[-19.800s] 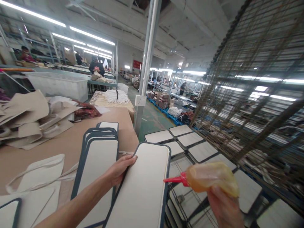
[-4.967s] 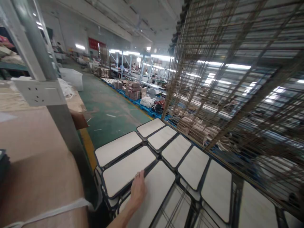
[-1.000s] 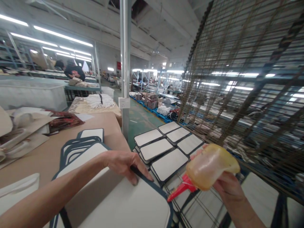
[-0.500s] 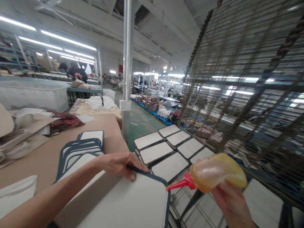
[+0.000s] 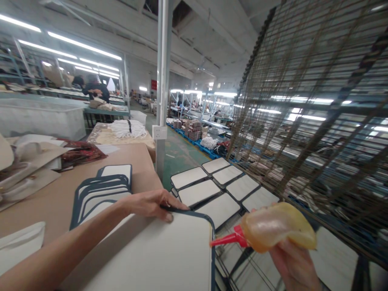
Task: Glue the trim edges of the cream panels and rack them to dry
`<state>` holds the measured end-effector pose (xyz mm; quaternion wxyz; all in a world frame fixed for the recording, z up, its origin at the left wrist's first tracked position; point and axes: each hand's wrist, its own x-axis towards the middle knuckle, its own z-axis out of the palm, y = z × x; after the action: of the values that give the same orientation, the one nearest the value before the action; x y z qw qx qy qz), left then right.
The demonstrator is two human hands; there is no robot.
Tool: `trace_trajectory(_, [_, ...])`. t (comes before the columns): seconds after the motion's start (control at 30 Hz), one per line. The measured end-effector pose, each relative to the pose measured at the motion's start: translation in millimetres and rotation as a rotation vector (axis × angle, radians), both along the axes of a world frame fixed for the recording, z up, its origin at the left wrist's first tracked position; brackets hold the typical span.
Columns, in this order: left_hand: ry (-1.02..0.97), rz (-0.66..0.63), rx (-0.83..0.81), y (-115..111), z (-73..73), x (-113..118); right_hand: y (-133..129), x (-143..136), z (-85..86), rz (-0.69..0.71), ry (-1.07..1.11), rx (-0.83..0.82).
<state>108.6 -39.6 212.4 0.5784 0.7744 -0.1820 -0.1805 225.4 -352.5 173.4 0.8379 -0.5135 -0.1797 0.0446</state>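
Note:
My left hand (image 5: 154, 206) grips the far edge of a white panel with dark blue edging (image 5: 157, 250), thumb on its face. A yellowish squeeze bottle of glue (image 5: 279, 226) with a red nozzle lies in my right hand (image 5: 291, 258), the fingers wrapped round it. The nozzle tip (image 5: 212, 244) meets the panel's right edge, just inside the blue border, where a thin yellowish line runs above it. To the left, several similar blue-edged panels (image 5: 103, 188) overlap on the brown table (image 5: 57, 194).
Rows of blue-edged white panels (image 5: 197, 193) lie on a wire rack to the right, below a tilted wire grid (image 5: 291, 89). A metal post (image 5: 162, 81) with a socket box stands ahead. Bag parts (image 5: 33, 157) lie left; a person (image 5: 97, 89) works farther back.
The glue bottle's nozzle has moved slightly down along the panel's right edge, leaving a yellowish line behind it. My left hand keeps its hold on the panel.

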Motion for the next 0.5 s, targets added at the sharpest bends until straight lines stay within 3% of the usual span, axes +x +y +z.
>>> trace_trajectory(0.13, [0.035, -0.007, -0.055, 3.3, -1.6, 1.8, -11.0, 8.6, -15.4, 0.109, -0.034, -0.03])
trace_trajectory(0.23, [0.025, 0.022, -0.072, 6.8, -4.3, 3.2, -16.0, 11.7, -21.9, 0.102, -0.016, -0.013])
trace_trajectory(0.5, [0.039, 0.073, -0.103, 16.0, -11.6, 5.7, -12.5, -8.9, -13.1, 0.074, 0.105, -0.038])
